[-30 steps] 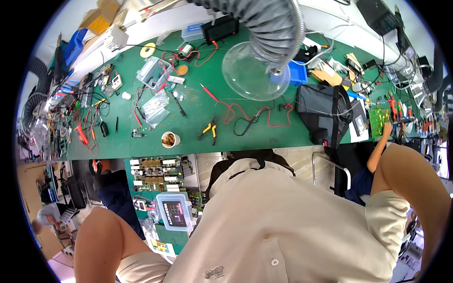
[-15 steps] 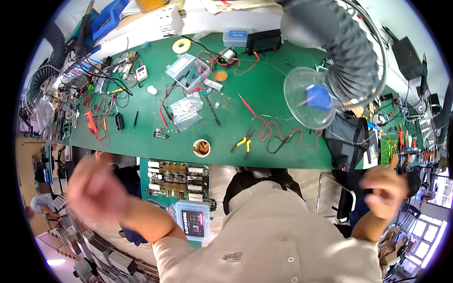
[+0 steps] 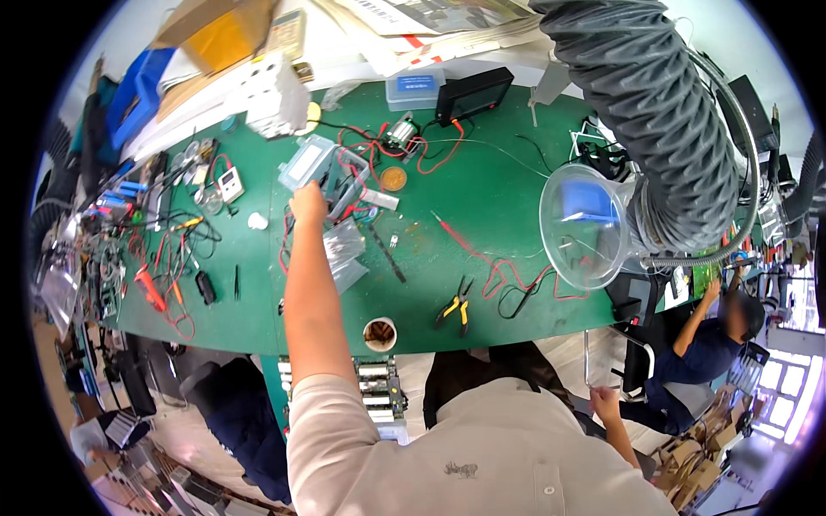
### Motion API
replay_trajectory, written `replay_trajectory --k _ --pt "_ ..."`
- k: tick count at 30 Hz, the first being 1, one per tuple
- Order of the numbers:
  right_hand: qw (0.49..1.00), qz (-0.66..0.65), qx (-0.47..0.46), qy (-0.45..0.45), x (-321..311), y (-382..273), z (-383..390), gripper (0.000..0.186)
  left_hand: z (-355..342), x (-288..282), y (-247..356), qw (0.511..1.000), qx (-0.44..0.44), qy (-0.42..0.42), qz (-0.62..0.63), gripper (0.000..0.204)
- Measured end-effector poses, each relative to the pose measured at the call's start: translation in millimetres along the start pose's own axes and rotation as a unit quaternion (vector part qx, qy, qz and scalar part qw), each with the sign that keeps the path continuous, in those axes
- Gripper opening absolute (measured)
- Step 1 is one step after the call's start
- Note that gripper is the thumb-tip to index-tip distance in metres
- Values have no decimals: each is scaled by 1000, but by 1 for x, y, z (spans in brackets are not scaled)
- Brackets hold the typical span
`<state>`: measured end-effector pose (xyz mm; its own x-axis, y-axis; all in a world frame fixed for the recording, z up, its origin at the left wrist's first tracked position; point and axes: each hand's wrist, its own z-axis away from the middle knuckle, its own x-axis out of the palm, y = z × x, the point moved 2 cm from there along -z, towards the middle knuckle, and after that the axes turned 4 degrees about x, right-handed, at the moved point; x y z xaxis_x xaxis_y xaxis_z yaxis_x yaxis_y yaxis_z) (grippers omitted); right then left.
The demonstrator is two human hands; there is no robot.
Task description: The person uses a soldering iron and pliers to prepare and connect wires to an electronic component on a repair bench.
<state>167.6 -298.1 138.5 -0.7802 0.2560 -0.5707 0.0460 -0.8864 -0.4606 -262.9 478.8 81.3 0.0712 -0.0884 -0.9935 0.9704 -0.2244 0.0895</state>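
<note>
My left hand (image 3: 308, 205) reaches far over the green workbench, fingers curled at the near corner of an open clear plastic box (image 3: 306, 163). Whether it pinches the box or something inside is hidden. Dark parts and red leads lie in and around that box, and a clear plastic bag (image 3: 343, 243) is just beneath my wrist. Low at my side, my right hand (image 3: 605, 402) is closed, close to a chair's metal armrest (image 3: 588, 361); anything in its fingers is too small to make out. Yellow-handled pliers (image 3: 456, 308) and a white cup (image 3: 379, 334) sit near the bench's front edge.
A grey ribbed hose with a clear hood (image 3: 585, 225) hangs over the bench's right side. Red test leads (image 3: 495, 273) trail across the middle. Tangled cables and tools crowd the left end. A co-worker (image 3: 701, 340) sits at the right; a dark garment (image 3: 249, 426) is at the lower left.
My left hand has swung from the lower left forward to the plastic box. My right hand has dropped inward to beside my waist. The view has shifted, with bench items appearing lower.
</note>
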Motion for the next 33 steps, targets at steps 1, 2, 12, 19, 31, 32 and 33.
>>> replay_trajectory --k 1,2,12,19,31,32,33 --pt "992 -83 91 7 2 13 15 14 -8 5 0 1000 -5 -26 -17 25" --pt "989 -90 113 8 2 20 23 13 -15 9 -2 999 -24 -43 -18 25" --pt "965 -134 219 -57 41 40 80 14 -41 31 7 988 -96 -99 -65 24" --pt "966 -134 217 -29 38 25 48 12 -39 14 25 983 -5 -104 -148 26" --pt "990 52 -133 6 115 -152 -112 21 160 -52 29 858 178 -127 464 18" --pt "992 31 -120 16 131 -160 -127 22 188 -59 46 839 118 -179 500 19" --pt "995 -8 -92 20 143 -169 -141 23 221 -67 66 815 53 -226 530 21"
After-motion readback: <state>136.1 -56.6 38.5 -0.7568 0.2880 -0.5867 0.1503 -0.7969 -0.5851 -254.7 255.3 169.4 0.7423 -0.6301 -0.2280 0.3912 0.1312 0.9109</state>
